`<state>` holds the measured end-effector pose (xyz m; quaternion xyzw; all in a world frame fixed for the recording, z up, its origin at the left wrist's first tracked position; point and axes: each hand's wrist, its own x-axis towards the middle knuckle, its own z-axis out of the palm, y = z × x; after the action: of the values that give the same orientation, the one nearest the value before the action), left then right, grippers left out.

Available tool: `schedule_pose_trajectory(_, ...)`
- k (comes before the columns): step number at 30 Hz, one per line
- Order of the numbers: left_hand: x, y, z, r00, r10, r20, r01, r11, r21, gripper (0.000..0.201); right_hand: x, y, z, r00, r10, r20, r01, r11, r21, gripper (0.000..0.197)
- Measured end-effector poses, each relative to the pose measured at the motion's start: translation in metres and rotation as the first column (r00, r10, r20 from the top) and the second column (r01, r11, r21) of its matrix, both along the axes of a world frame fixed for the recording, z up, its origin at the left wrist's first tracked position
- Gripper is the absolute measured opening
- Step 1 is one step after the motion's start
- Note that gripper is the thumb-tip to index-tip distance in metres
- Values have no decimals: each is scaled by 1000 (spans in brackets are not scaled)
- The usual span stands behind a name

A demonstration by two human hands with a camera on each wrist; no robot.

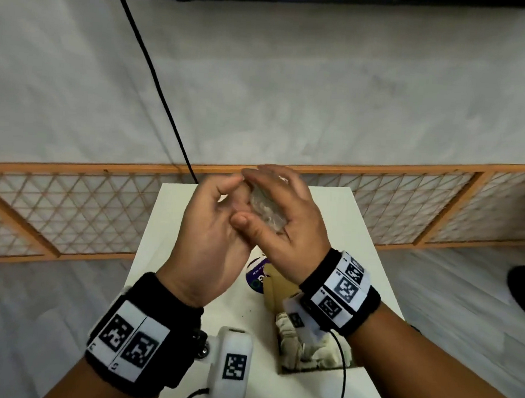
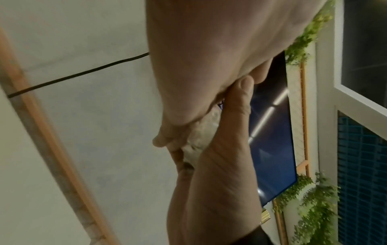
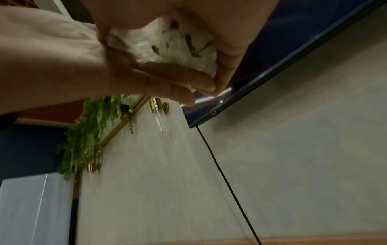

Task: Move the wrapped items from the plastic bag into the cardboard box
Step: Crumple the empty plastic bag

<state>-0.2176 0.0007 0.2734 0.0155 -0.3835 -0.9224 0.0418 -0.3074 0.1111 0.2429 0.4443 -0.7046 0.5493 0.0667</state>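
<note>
Both hands were raised together above the small white table, well clear of its top. The right hand was curled round a small pale item wrapped in crinkled clear plastic, thumb under it and fingers over its far side, so the packet sat cupped in the palm. The right wrist view showed the same packet as whitish with dark flecks, pinched between thumb and fingers. The left hand met it from the other side, its fingertips bent in against the wrapping; whether it truly gripped or only steadied the packet, I cannot tell. In my judgement the two hands were joined this way to free or smooth the wrapper before the item went down.

Below the right wrist lay the open brown cardboard box, near the table's close edge, with crumpled pale wrapped pieces already inside. Beside it, partly hidden under the hands, lay a white and purple printed plastic bag. The held item was thus out of the bag and not yet in the box, which sat almost straight beneath the hand holding it
</note>
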Motion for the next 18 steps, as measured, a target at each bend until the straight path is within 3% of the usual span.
schedule_pose_trajectory(3,3,-2,14,997,-73,-32,69,989,-132,76,-5,0,15,999,-44,10,45,990,-134,29)
schedule_pose_trajectory(6,11,1,22,988,-136,-66,118,965,-236,74,-23,3,26,952,-6,305,74,974,-212,12)
schedule_pose_trajectory(8,16,4,23,991,-110,-81,68,912,-404,46,-40,10,27,896,18,443,101,965,-244,7)
schedule_pose_trajectory(10,21,4,23,998,-62,-19,37,793,-608,38,-50,17,27,851,112,513,40,960,-276,16)
schedule_pose_trajectory(12,23,4,17,998,5,58,38,701,-712,43,-54,24,26,815,176,552,-7,955,-296,32)
schedule_pose_trajectory(13,23,4,10,996,36,87,40,676,-736,40,-53,28,26,801,173,574,1,957,-291,29)
schedule_pose_trajectory(15,25,4,-11,977,134,167,52,607,-793,29,-52,36,25,793,111,599,49,968,-244,12)
schedule_pose_trajectory(18,34,8,-68,903,205,378,219,537,-815,20,-62,64,7,792,-68,607,199,968,-152,33)
